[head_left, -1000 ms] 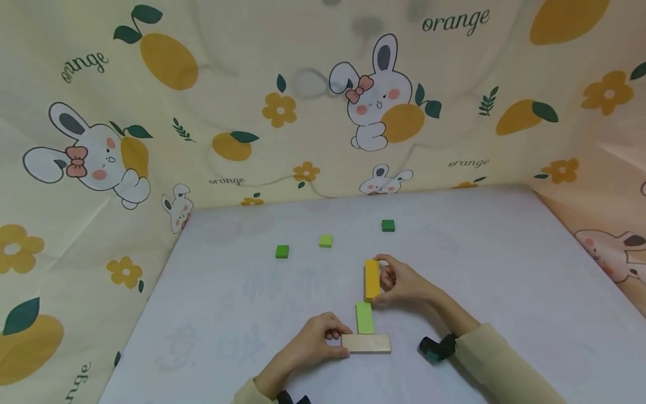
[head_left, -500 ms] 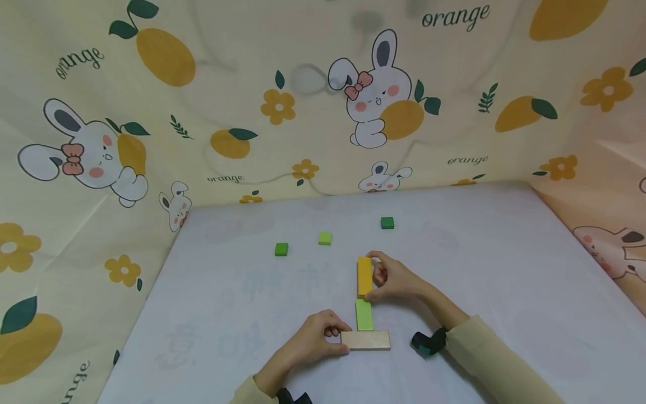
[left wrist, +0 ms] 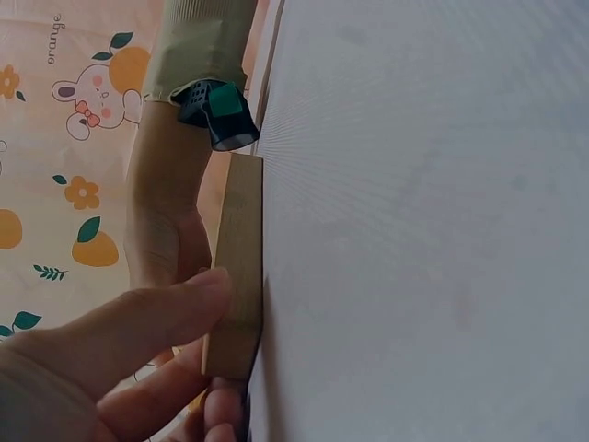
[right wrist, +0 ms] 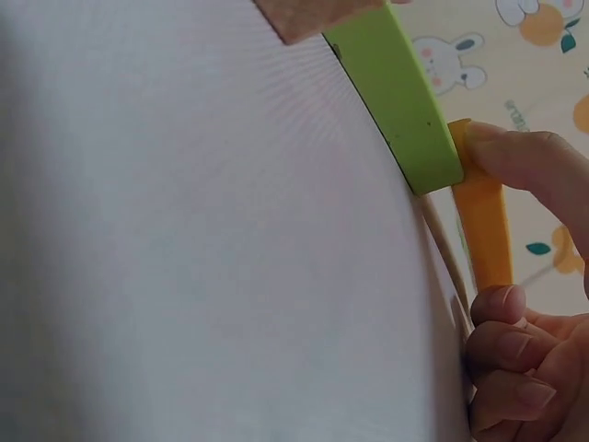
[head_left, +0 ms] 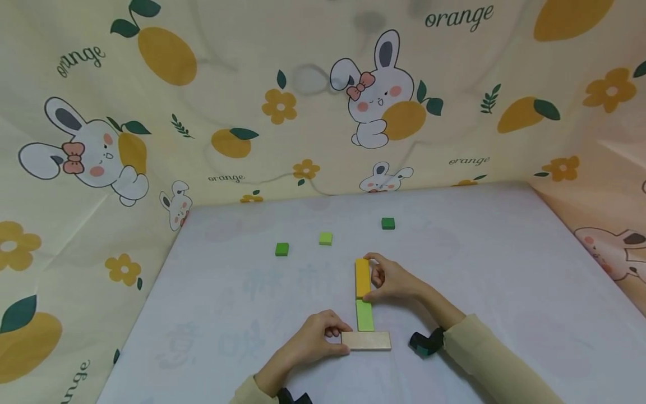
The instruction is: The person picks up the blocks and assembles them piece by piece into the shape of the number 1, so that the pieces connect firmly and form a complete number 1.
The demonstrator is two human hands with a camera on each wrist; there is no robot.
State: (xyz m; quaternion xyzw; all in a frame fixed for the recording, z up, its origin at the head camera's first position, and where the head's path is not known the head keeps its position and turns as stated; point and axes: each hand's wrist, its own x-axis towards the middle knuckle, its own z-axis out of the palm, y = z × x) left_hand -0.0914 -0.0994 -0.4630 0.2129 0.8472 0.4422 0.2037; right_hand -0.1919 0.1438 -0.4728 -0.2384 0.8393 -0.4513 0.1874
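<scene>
My left hand [head_left: 319,338] grips the left end of a plain wooden block [head_left: 366,341], thumb on the near side and fingers on the far side. A light green block [head_left: 364,316] stretches away from the middle of its far edge. Beyond that, in line with it, is a yellow block [head_left: 361,278], which my right hand [head_left: 393,280] pinches between thumb and index finger at its two ends. In the right wrist view the yellow block [right wrist: 485,230] lies right at the end of the green block [right wrist: 396,97], the thumb over that join.
Three small square blocks lie farther back on the white table [head_left: 222,292]: a green one [head_left: 282,249], a lime one [head_left: 325,239] and a dark green one [head_left: 388,223]. A printed cloth [head_left: 303,112] with rabbits and oranges hangs behind and at both sides.
My right hand has brought the yellow block left, from right of the green block's far end into line with it. The left hand and the wooden block have stayed in place.
</scene>
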